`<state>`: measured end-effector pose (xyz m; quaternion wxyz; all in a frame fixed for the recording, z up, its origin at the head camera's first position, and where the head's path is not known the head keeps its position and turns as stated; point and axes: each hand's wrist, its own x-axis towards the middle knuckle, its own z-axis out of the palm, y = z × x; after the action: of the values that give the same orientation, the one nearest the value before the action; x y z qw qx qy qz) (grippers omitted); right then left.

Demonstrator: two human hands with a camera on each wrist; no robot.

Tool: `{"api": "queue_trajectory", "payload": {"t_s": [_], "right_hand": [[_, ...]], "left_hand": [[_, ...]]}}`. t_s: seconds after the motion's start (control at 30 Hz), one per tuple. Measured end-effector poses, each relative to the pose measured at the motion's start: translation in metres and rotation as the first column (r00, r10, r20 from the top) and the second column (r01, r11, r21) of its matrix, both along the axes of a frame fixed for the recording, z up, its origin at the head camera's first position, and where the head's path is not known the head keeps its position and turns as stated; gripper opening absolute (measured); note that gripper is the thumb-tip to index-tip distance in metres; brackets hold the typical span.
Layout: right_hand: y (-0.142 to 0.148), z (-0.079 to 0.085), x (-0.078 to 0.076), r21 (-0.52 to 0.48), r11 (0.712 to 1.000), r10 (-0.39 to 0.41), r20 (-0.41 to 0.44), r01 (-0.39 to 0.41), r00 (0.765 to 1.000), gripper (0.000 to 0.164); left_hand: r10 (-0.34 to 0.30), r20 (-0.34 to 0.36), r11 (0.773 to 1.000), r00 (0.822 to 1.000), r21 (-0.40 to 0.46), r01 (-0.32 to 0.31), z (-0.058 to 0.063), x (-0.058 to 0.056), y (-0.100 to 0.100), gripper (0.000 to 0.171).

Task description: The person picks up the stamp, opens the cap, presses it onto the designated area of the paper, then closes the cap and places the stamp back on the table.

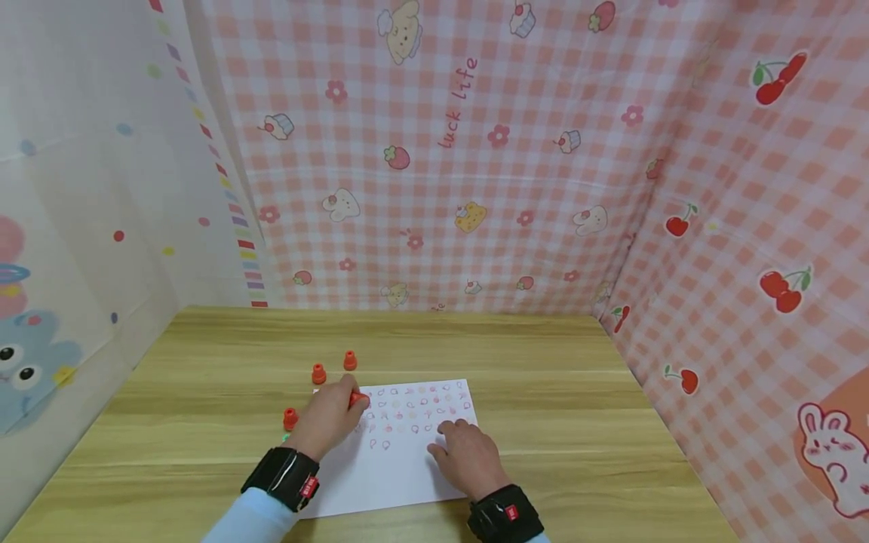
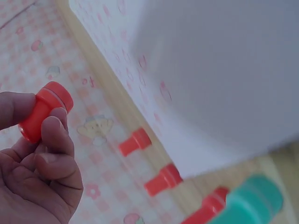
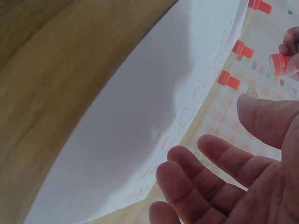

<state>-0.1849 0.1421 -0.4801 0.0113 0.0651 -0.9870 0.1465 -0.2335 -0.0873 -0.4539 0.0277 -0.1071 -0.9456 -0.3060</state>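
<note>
My left hand (image 1: 329, 413) pinches a small red-orange stamp (image 2: 44, 109) between thumb and fingers, above the left part of a white paper sheet (image 1: 380, 483). The stamp's wide end points away from the palm in the left wrist view. Rows of small red and pink stamped prints cover the paper's upper half. My right hand (image 1: 468, 456) is over the sheet's right side, fingers loosely bent and holding nothing. In the right wrist view its fingers (image 3: 177, 186) are spread apart.
Three more red stamps stand on the wooden table (image 1: 577, 422): one at the back (image 1: 349, 360), one beside it (image 1: 319, 373), and one left of my left wrist (image 1: 290, 418). A green stamp (image 2: 254, 200) is close by. Patterned cloth walls (image 1: 434, 173) enclose the table.
</note>
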Motion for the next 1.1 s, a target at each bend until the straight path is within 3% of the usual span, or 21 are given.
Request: {"api": "queue_trajectory", "payload": {"t_s": [0.33,0.6,0.77,0.87,1.1], "right_hand": [[0.0,0.0,-0.001,-0.109,0.994,0.005,-0.051,-0.01,0.999,0.026],[-0.002,0.0,-0.007,-0.231,0.973,-0.021,0.0,0.02,1.0,0.028],[-0.004,0.002,-0.008,-0.374,0.925,-0.036,0.093,0.068,0.995,0.034],[-0.004,0.001,-0.007,-0.448,0.893,-0.012,0.097,0.055,0.995,0.035],[-0.005,0.003,-0.004,-0.619,0.781,0.042,0.183,0.082,0.982,0.039]], "left_hand": [[-0.088,0.029,0.989,0.996,0.123,0.083,-0.006,0.011,0.023,0.016],[-0.163,0.064,0.975,0.985,0.163,0.151,-0.013,0.015,0.035,0.016],[-0.226,0.021,0.96,0.974,0.176,0.218,-0.019,0.016,0.039,0.013],[-0.266,-0.003,0.945,0.964,0.194,0.262,-0.021,0.018,0.042,0.012],[-0.347,-0.024,0.911,0.938,0.228,0.343,-0.026,0.021,0.048,0.012]]}}
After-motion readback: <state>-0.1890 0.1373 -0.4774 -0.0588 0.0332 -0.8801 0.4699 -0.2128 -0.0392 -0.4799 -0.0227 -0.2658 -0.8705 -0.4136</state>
